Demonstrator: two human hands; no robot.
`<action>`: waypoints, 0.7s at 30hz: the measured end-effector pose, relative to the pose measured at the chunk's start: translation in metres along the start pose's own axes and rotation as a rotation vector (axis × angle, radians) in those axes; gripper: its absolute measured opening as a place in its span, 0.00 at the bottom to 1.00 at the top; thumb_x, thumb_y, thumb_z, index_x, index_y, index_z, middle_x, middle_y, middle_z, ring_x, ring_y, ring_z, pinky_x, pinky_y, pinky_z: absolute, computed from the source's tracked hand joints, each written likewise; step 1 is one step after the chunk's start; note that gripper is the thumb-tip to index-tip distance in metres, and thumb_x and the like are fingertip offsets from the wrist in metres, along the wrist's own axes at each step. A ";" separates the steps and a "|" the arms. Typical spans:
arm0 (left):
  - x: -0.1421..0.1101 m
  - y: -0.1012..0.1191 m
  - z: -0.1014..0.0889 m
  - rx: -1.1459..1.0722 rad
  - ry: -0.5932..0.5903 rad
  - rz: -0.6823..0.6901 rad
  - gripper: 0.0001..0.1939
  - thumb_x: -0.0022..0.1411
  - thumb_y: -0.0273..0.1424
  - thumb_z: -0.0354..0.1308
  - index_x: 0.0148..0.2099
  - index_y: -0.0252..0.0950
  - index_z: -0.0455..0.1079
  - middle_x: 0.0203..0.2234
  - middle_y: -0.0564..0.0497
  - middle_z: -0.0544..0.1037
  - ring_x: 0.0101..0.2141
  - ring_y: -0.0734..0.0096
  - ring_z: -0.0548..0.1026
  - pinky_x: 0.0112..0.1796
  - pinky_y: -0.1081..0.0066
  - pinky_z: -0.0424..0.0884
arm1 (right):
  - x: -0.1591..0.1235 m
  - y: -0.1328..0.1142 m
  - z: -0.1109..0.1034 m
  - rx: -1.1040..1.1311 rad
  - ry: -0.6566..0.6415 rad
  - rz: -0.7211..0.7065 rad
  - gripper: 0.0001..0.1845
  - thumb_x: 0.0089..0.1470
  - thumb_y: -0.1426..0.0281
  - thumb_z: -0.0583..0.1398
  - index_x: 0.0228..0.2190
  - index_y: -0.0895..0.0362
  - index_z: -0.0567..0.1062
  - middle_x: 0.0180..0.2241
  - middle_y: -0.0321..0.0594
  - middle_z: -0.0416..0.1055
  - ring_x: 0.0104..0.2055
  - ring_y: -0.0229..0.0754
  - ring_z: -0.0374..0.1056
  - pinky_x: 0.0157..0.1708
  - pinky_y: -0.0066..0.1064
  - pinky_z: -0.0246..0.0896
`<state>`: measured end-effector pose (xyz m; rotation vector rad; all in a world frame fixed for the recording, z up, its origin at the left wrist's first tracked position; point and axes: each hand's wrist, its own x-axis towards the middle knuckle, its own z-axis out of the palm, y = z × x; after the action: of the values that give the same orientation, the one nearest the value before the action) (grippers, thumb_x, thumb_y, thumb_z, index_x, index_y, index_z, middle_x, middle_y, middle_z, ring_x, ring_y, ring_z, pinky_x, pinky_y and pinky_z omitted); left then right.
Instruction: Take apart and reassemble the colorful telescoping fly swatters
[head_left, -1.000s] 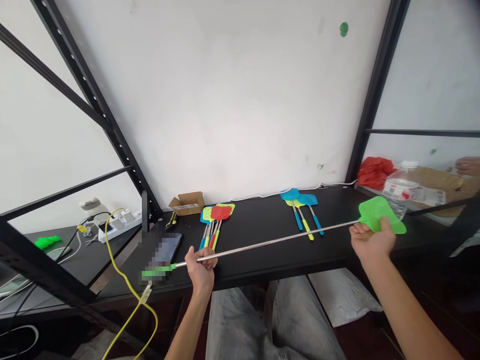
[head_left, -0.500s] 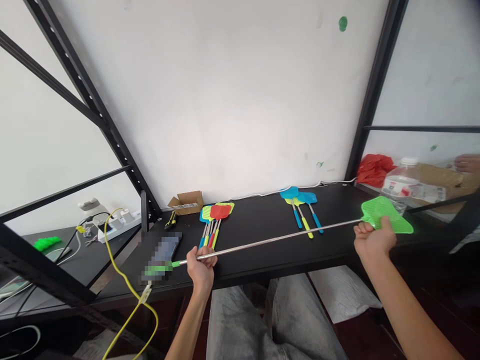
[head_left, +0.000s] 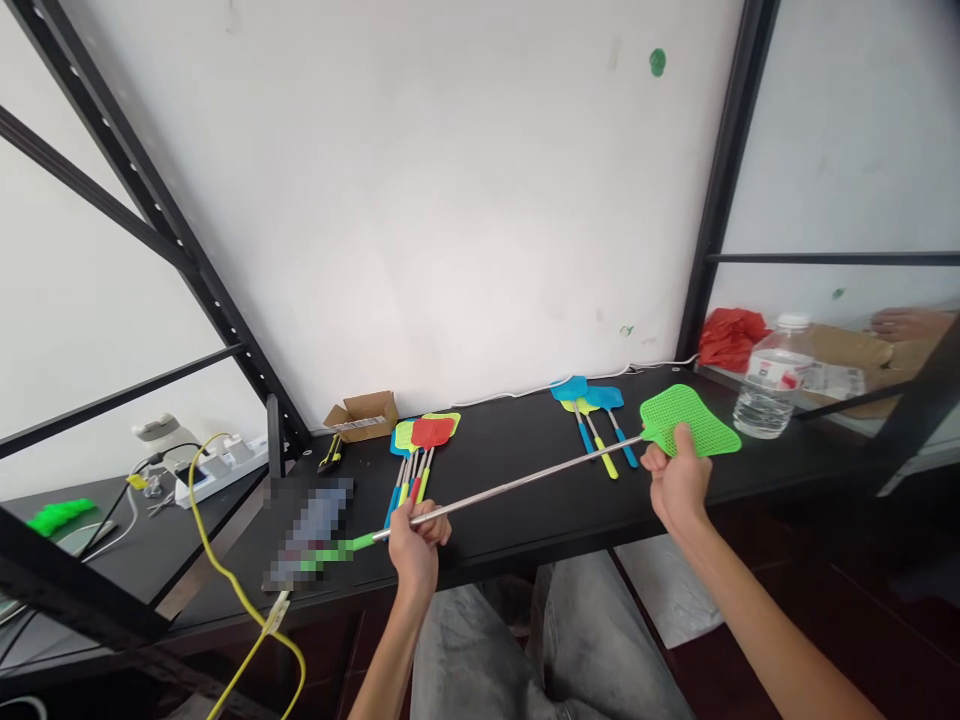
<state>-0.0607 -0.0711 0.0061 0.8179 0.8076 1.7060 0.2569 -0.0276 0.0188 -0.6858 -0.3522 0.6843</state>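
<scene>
A green fly swatter point(head_left: 517, 484) with a telescopic metal rod spans the space between my hands, above the black table. My left hand point(head_left: 417, 548) is closed around the rod near the green handle. At the other end, my right hand point(head_left: 681, 478) grips the base of the perforated green head, thumb on top. Behind the rod lie two groups of shorter swatters: a pile with a red swatter point(head_left: 433, 432) on top at the left, and a group of blue and yellow-green ones with a blue swatter point(head_left: 604, 397) at the right.
On the black table point(head_left: 495, 540) are a small cardboard box point(head_left: 361, 418), a cutter knife point(head_left: 330, 455), a blurred phone point(head_left: 322, 515) and a water bottle point(head_left: 772, 385). A yellow cable point(head_left: 225, 565) hangs at the left. Another person's hand point(head_left: 911, 324) rests far right.
My right hand has moved left with the swatter head, towards my left hand, and the visible rod is shorter. The view has turned slightly right.
</scene>
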 end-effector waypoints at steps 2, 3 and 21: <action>0.000 0.007 -0.002 0.045 -0.014 0.007 0.25 0.62 0.41 0.49 0.16 0.41 0.47 0.12 0.59 0.45 0.14 0.77 0.47 0.17 0.73 0.54 | -0.002 -0.001 -0.001 -0.016 -0.065 0.038 0.22 0.53 0.61 0.65 0.22 0.53 0.57 0.15 0.24 0.48 0.16 0.31 0.50 0.15 0.25 0.50; 0.001 0.010 -0.003 0.073 -0.028 0.007 0.25 0.62 0.42 0.49 0.16 0.40 0.47 0.12 0.59 0.45 0.14 0.77 0.48 0.17 0.73 0.55 | 0.000 -0.003 -0.003 -0.011 -0.096 0.065 0.22 0.53 0.61 0.66 0.22 0.53 0.58 0.15 0.24 0.48 0.17 0.31 0.50 0.16 0.25 0.50; 0.013 0.029 -0.022 0.031 0.044 0.049 0.26 0.63 0.39 0.50 0.15 0.39 0.51 0.11 0.59 0.47 0.13 0.79 0.48 0.18 0.73 0.54 | 0.066 -0.048 -0.039 0.061 0.158 -0.012 0.09 0.48 0.70 0.62 0.34 0.58 0.75 0.40 0.43 0.74 0.37 0.43 0.71 0.29 0.33 0.64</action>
<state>-0.0968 -0.0686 0.0199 0.8294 0.8516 1.7646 0.3470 -0.0282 0.0281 -0.6745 -0.1886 0.6228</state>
